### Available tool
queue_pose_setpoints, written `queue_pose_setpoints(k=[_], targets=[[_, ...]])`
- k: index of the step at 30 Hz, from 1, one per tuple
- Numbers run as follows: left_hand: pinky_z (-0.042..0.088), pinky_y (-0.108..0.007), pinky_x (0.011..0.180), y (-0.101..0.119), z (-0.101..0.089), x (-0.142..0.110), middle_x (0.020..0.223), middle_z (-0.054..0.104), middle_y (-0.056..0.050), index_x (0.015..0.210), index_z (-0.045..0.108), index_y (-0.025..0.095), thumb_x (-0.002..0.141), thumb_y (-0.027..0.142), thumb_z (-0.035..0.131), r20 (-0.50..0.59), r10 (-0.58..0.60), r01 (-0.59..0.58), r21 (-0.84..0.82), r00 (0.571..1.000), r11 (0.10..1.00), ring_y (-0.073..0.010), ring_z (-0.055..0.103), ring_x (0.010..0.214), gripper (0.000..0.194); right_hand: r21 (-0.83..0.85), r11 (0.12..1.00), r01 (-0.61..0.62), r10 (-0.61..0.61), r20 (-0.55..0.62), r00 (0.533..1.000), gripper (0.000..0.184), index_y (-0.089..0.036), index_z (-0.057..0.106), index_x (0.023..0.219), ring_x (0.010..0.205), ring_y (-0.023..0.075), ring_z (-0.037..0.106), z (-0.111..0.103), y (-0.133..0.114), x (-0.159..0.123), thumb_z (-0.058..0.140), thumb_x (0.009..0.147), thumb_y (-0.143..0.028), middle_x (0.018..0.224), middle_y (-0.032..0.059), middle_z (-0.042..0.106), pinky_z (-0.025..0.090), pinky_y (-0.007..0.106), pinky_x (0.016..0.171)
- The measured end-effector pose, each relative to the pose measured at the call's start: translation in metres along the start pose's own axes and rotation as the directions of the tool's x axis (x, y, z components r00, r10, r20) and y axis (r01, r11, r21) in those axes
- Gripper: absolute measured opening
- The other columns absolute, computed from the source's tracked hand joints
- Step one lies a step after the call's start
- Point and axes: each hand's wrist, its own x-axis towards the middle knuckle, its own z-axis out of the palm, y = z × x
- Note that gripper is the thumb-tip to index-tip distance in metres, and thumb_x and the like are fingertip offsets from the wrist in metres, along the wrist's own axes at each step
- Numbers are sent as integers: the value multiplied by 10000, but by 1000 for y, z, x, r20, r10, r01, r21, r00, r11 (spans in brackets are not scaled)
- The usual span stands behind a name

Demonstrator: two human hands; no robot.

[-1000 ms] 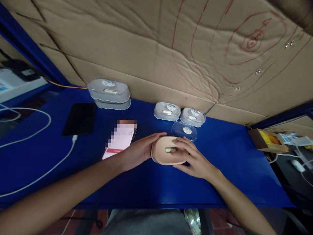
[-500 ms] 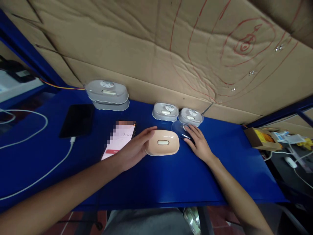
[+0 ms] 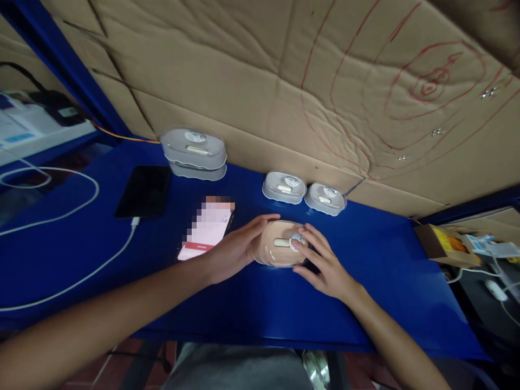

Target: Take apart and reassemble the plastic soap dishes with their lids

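A peach-coloured oval container with a white bar handle on its lid sits in front of me on the blue table. The fingers of my left hand curl round its left side. Over it lies a clear plastic cover with a round sticker, offset a little to the right. My right hand grips the cover's right part, fingertips near the sticker and thumb at the front edge. Whether the cover is fully seated cannot be seen.
Two grey covered containers stand behind my hands against the cardboard wall. Larger grey ones are stacked at the back left. A lit phone, a black tablet and a white cable lie left; a cardboard box is at right.
My right hand has brought the clear cover left from beside the grey containers onto the peach container. My left hand still holds the container's left side. The view has shifted slightly.
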Motion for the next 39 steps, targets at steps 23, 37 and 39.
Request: queue_pose_setpoints(k=[23,37,39], targets=[[380,-474,1257,-7,-4,2,1549,553,-88,1420,610,286,1057,532,491,43,317,-190,872,947,451,-294,528,1452,454,105,983,-149,135,126,983,662,-342,490,1547,1533,328,437,-23,20,-2,773,957,-445,1584,119,495,421,549,1262],[383,-515,1258,22,-2,23,1673,394,-122,1478,546,269,1053,443,517,182,305,-172,983,935,-58,-309,459,1526,460,-376,707,-599,563,-215,798,477,-309,665,1376,1340,406,615,-127,148,-109,681,920,-449,1470,130,643,502,631,1097],[314,-558,1288,28,-3,42,1736,309,-160,1571,447,227,1039,426,541,208,298,-157,970,932,-187,-350,319,1608,576,-407,635,-656,569,-327,754,485,-284,663,1411,1329,455,582,-123,160,-113,622,946,-416,1475,184,607,470,705,1060]])
